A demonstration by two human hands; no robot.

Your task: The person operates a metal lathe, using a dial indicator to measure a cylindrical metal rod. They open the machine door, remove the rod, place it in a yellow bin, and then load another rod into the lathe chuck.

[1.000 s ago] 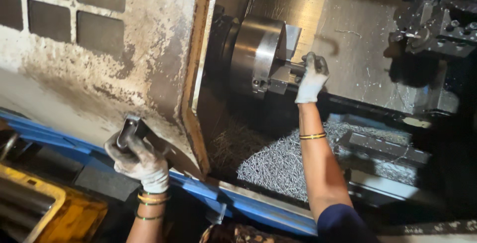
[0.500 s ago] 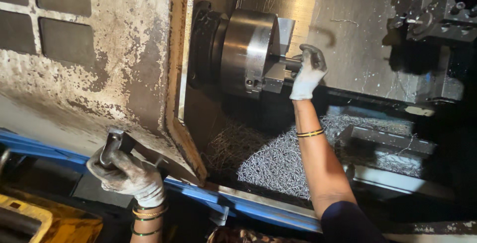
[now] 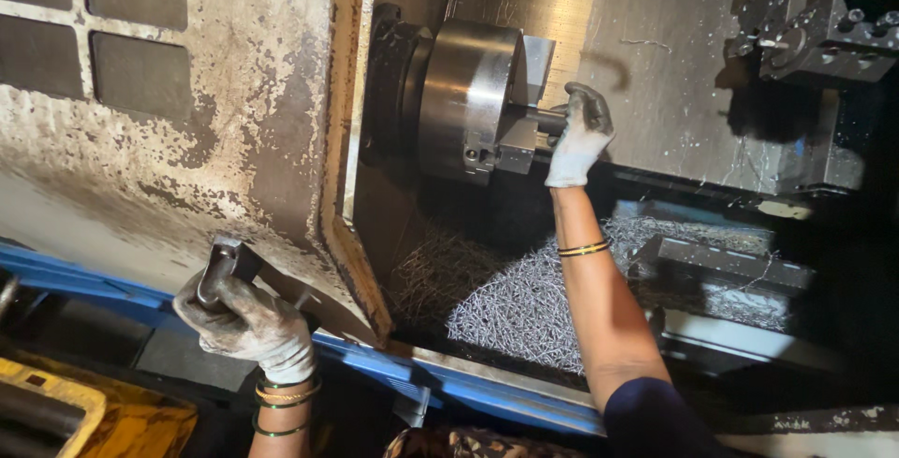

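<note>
I look into an open lathe. My right hand, in a dirty white glove, is closed around a short metal workpiece that sticks out of the steel chuck. My left hand, also gloved, grips the dark handle at the lower edge of the worn sliding door. The door stands to the left of the chuck opening.
A heap of silvery metal chips lies in the bed below the chuck. The dark tool turret sits at upper right. A blue rail runs along the machine's front edge. A yellow frame is at lower left.
The view has drifted so the chuck and door sit further left. Both hands keep their grips on the workpiece and the door handle.
</note>
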